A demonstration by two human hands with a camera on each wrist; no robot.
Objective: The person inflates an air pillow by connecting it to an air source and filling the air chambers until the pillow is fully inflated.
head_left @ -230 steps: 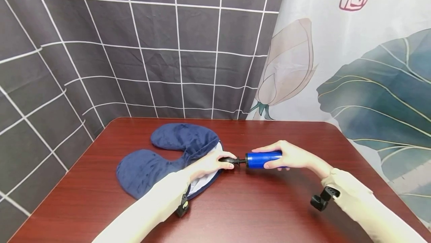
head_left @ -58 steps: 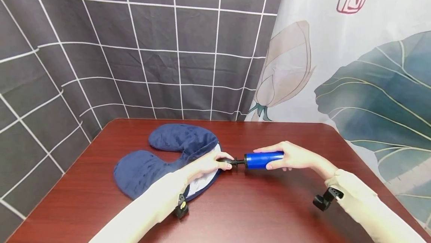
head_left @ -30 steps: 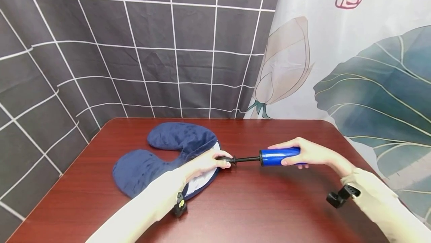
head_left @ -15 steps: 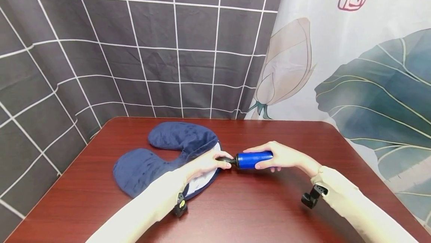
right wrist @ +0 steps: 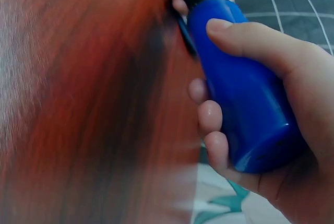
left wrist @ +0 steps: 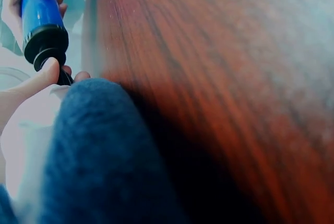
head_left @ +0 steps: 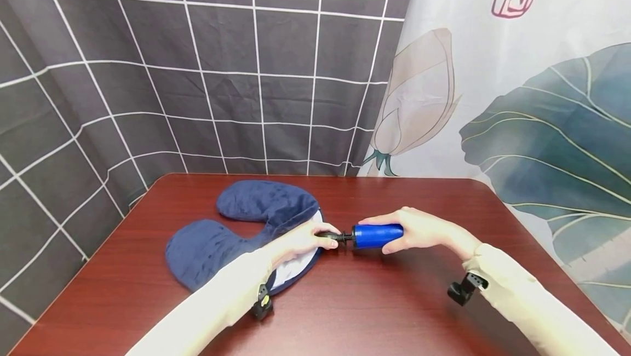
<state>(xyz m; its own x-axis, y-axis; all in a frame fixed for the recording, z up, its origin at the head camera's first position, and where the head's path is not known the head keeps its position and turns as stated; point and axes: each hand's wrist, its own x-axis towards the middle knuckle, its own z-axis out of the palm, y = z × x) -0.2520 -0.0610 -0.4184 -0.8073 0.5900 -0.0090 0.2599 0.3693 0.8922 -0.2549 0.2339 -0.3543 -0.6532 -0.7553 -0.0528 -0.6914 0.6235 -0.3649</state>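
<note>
A blue hand pump (head_left: 377,236) with a black end lies level between the two hands. My right hand (head_left: 421,230) grips its blue barrel; in the right wrist view the thumb lies along one side and the fingers curl round the other. My left hand (head_left: 308,238) pinches the black end piece (head_left: 329,236) at the white-lined edge of a navy U-shaped neck pillow (head_left: 212,246). A short stretch of black rod shows between that piece and the barrel. Where the black piece meets the pillow is hidden by the left hand.
The pillow lies on a reddish-brown wooden table (head_left: 374,306), on its left half. A dark grid curtain (head_left: 222,71) hangs behind and to the left, and a flower-printed curtain (head_left: 517,98) to the right. Black wrist cameras sit on both cream sleeves.
The right hand drew the barrel away to the right, baring a long rod, then pushed it back left; now it is slightly out again. The left hand and pillow stay nearly in place.
</note>
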